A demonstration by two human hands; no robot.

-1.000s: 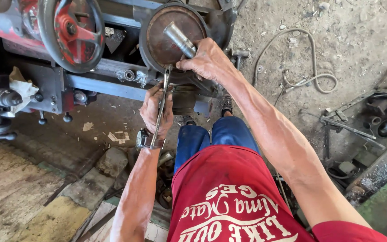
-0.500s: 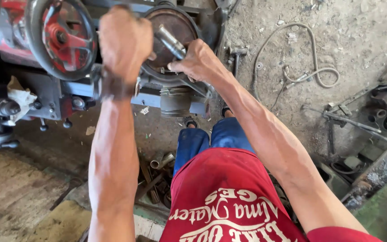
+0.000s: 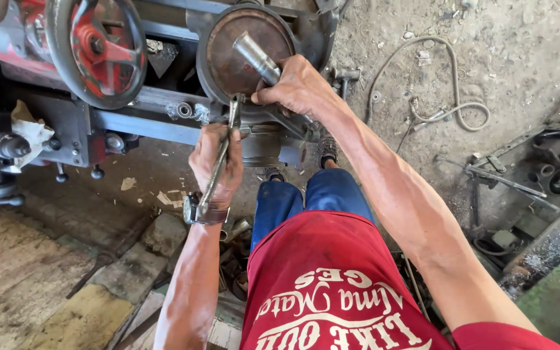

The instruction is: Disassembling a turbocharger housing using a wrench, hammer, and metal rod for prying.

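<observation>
Dirt floor; left hand (image 3: 216, 163) grip clamped on wrench (image 3: 220, 157); right hand (image 3: 299, 87) clamped on shaft (image 3: 256, 58).

A grey steel wrench (image 3: 218, 162) lies against a rust-brown round plate (image 3: 244, 55) with a dull silver shaft (image 3: 256, 58). The handwheel (image 3: 96, 48) is dark-rimmed with red spokes (paint chipped in places). The shirt (image 3: 332, 291) is red with white lettering, above blue jeans (image 3: 306, 198); the floor (image 3: 513, 52) is dusty grey.
</observation>
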